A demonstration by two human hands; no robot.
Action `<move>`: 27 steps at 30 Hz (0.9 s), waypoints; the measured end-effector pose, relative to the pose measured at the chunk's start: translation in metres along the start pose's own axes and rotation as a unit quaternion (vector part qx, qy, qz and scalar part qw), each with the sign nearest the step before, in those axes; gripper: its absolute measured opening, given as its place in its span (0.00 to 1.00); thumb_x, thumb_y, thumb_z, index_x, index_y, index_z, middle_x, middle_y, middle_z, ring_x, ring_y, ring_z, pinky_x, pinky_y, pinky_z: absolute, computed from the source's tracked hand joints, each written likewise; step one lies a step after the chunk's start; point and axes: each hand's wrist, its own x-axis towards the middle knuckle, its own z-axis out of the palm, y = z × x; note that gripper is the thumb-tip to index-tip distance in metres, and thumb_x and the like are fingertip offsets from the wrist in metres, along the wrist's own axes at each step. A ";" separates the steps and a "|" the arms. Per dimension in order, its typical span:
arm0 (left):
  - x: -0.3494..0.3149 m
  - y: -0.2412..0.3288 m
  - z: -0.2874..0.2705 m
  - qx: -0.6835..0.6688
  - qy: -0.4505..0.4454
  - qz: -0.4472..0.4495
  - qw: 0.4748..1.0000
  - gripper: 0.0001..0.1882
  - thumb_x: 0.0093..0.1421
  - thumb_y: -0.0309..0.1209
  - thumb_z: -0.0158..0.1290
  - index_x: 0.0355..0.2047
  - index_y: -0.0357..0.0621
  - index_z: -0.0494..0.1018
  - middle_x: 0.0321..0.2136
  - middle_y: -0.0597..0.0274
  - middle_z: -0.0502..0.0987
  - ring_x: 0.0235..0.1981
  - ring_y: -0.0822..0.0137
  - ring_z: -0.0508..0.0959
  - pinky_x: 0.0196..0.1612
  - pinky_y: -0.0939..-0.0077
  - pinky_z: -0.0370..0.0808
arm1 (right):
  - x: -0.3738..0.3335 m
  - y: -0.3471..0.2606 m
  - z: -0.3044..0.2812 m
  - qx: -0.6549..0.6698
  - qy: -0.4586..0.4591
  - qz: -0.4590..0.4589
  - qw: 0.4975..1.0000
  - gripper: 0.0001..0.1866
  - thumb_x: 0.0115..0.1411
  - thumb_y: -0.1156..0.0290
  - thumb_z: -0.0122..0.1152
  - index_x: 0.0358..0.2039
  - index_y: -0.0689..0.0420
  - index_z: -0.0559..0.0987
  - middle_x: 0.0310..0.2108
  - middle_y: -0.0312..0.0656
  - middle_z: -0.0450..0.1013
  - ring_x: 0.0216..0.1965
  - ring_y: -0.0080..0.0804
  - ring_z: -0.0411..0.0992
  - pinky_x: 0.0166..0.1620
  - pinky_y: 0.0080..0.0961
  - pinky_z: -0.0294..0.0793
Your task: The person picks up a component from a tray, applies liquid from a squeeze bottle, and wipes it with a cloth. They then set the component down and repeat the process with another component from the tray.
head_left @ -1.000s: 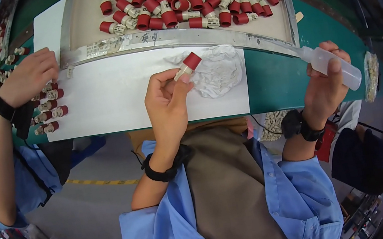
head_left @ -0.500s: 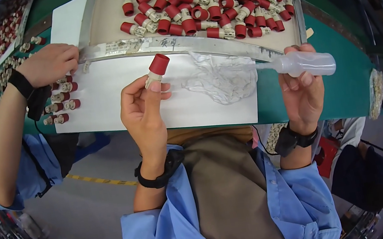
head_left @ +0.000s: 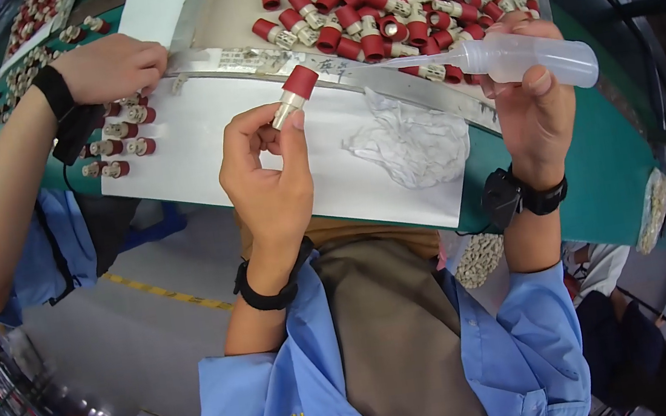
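Red cap up, we hold a small plug (head_left: 294, 93) in our left hand (head_left: 268, 185). Our fingers (head_left: 293, 128) pinch its silver end, above the white sheet (head_left: 193, 134). The plug leans, its long way going up and to the right, cap on top. Our right hand (head_left: 532, 96) wraps tight around a clear squeeze bottle (head_left: 530, 58). The bottle lies flat, and its thin tip (head_left: 381, 67) points left at the plug, close but not touching. We think a hard squeeze could make the liquid miss and wet the sheet. A loose pinch could drop the plug. More plugs (head_left: 380, 7) lie on the tray (head_left: 221, 5). Another person's hand (head_left: 109, 65) works beside us.
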 end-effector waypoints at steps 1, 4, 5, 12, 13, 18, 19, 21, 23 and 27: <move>0.002 0.000 0.003 0.008 0.006 -0.001 1.000 0.08 0.51 0.22 0.54 0.32 0.35 0.68 0.28 0.62 0.72 0.23 0.78 0.67 0.27 0.86 0.66 | 0.001 0.002 -0.002 0.002 -0.001 -0.003 1.000 0.27 0.46 0.58 0.64 0.42 0.58 0.67 0.42 0.43 0.63 0.32 0.27 0.67 0.29 0.20 0.68; 0.004 -0.005 0.015 0.016 0.008 0.030 0.999 0.09 0.50 0.20 0.55 0.31 0.35 0.68 0.27 0.61 0.72 0.22 0.76 0.67 0.27 0.86 0.66 | -0.004 0.017 -0.011 0.116 0.008 -0.017 0.993 0.23 0.45 0.68 0.64 0.40 0.63 0.68 0.41 0.49 0.67 0.31 0.30 0.71 0.30 0.23 0.74; 0.006 -0.005 0.011 0.026 0.018 0.041 0.999 0.09 0.49 0.20 0.55 0.31 0.36 0.68 0.27 0.60 0.72 0.21 0.76 0.67 0.26 0.85 0.66 | -0.003 0.020 -0.007 0.123 0.001 -0.016 0.992 0.23 0.45 0.68 0.64 0.40 0.63 0.68 0.41 0.49 0.67 0.31 0.30 0.71 0.30 0.23 0.74; 0.012 -0.006 0.014 0.071 0.039 0.129 0.988 0.12 0.45 0.16 0.55 0.31 0.35 0.68 0.28 0.56 0.71 0.21 0.72 0.69 0.24 0.84 0.68 | -0.022 0.022 -0.005 -0.041 0.023 -0.038 0.998 0.27 0.40 0.61 0.70 0.39 0.57 0.68 0.38 0.42 0.64 0.30 0.25 0.67 0.29 0.22 0.71; 0.012 -0.005 0.015 0.073 0.039 0.136 0.987 0.12 0.45 0.16 0.55 0.31 0.35 0.68 0.28 0.56 0.71 0.21 0.72 0.69 0.24 0.83 0.68 | -0.023 0.023 -0.006 -0.041 0.027 -0.039 0.998 0.27 0.40 0.61 0.70 0.39 0.57 0.68 0.38 0.42 0.64 0.30 0.25 0.67 0.29 0.22 0.71; 0.012 0.000 0.020 0.080 0.028 0.147 0.986 0.13 0.44 0.15 0.55 0.31 0.35 0.68 0.29 0.55 0.71 0.22 0.71 0.70 0.24 0.82 0.69 | -0.023 0.023 -0.004 -0.059 0.033 -0.104 0.992 0.26 0.38 0.63 0.71 0.35 0.57 0.68 0.34 0.41 0.65 0.32 0.27 0.68 0.32 0.23 0.70; 0.012 0.000 0.021 0.073 0.026 0.146 0.986 0.13 0.44 0.15 0.55 0.32 0.35 0.68 0.29 0.55 0.71 0.22 0.70 0.71 0.24 0.82 0.69 | -0.022 0.024 -0.005 -0.061 0.022 -0.128 0.990 0.24 0.38 0.66 0.71 0.34 0.57 0.69 0.32 0.41 0.67 0.32 0.29 0.68 0.34 0.23 0.70; 0.012 0.002 0.022 0.059 0.023 0.144 0.987 0.14 0.43 0.15 0.55 0.32 0.35 0.68 0.29 0.54 0.71 0.22 0.69 0.71 0.24 0.81 0.69 | -0.022 0.025 -0.006 -0.064 0.012 -0.152 0.986 0.24 0.37 0.68 0.72 0.33 0.57 0.69 0.31 0.42 0.68 0.32 0.30 0.69 0.36 0.24 0.69; 0.011 0.005 0.021 0.067 0.009 0.143 0.987 0.13 0.45 0.15 0.54 0.33 0.35 0.68 0.30 0.55 0.70 0.24 0.71 0.71 0.26 0.82 0.69 | -0.021 0.025 -0.004 -0.090 0.004 -0.179 0.980 0.24 0.37 0.68 0.73 0.32 0.57 0.69 0.31 0.42 0.69 0.32 0.30 0.69 0.35 0.23 0.69; 0.010 0.005 0.021 0.078 -0.003 0.147 0.986 0.13 0.47 0.14 0.53 0.34 0.35 0.67 0.32 0.55 0.70 0.27 0.72 0.70 0.28 0.83 0.68 | -0.021 0.023 -0.001 -0.106 -0.005 -0.195 0.975 0.24 0.36 0.69 0.73 0.32 0.57 0.70 0.31 0.43 0.69 0.31 0.29 0.69 0.34 0.22 0.68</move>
